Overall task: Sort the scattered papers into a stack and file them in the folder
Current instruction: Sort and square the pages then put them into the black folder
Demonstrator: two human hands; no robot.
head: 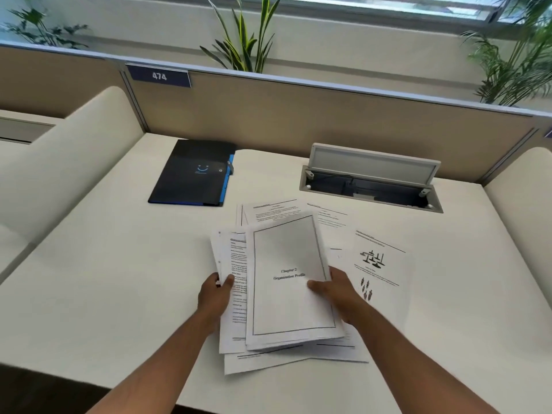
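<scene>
— Both forearms reach in over the near edge of the desk (89, 264). What have the fingers got?

— Left hand (214, 297): thumb curled over the left margin of a text sheet (236, 294), pinching it, other fingers hidden beneath. Right hand (337, 294): thumb pressed on top of the chapter title page (286, 264), fingers tucked under its right edge, gripping it.

— And beneath those?

— More loose papers (268, 361) fan out underneath, overlapping near the middle of the desk. One illustrated page (379, 264) lies flat just right of the right hand, and two more sheets (274, 210) peek out toward the far edge.

— The folder?

— Black folder (191, 171), blue trim, closed, lying flat toward the far left, apart from the papers. A cable hatch (370, 177) with its lid raised sits toward the far right, against the partition (298, 115).
</scene>
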